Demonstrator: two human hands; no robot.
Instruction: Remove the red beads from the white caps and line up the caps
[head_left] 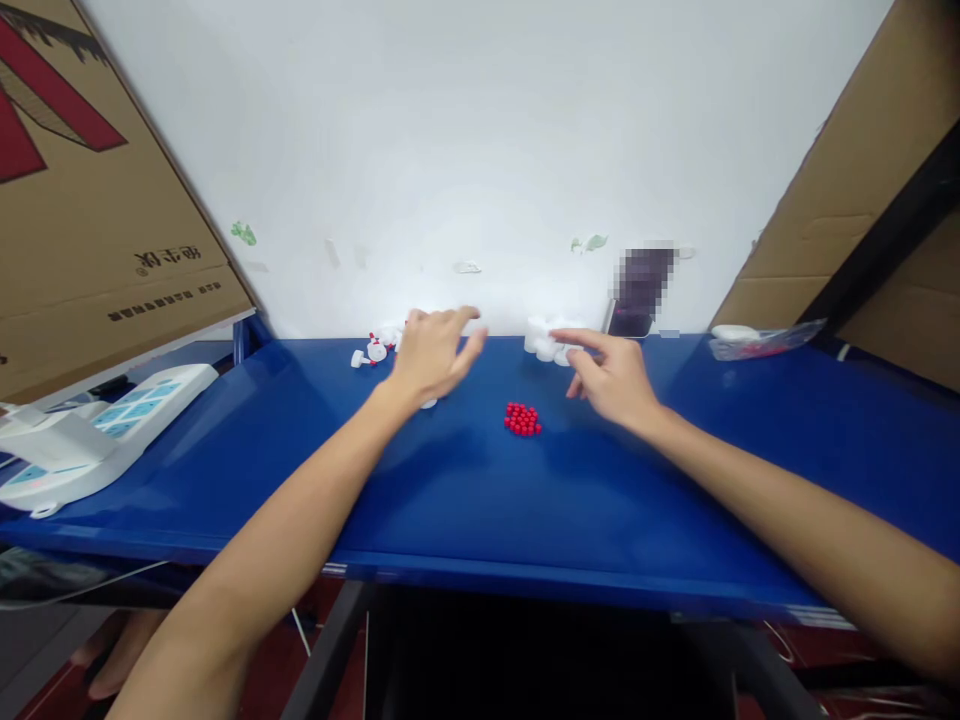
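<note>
My left hand (pixel 431 352) reaches over the blue table (pixel 480 500) with its fingers stretched forward and apart, close to a group of small white parts with red bits (pixel 373 349); a small white piece (pixel 429 403) peeks out under its palm. My right hand (pixel 611 378) hovers near a cluster of small white caps (pixel 546 340), index finger extended toward them, other fingers loosely curled with nothing seen in them. A small heap of red beads (pixel 523 419) lies on the table between the two hands.
A white device with blue panels (pixel 90 435) sits at the left edge. A large cardboard box (pixel 90 190) leans at the left, more cardboard (pixel 847 190) at the right. A clear plastic bag (pixel 757 340) lies at the back right; a dark blurred object (pixel 643 290) stands by the wall.
</note>
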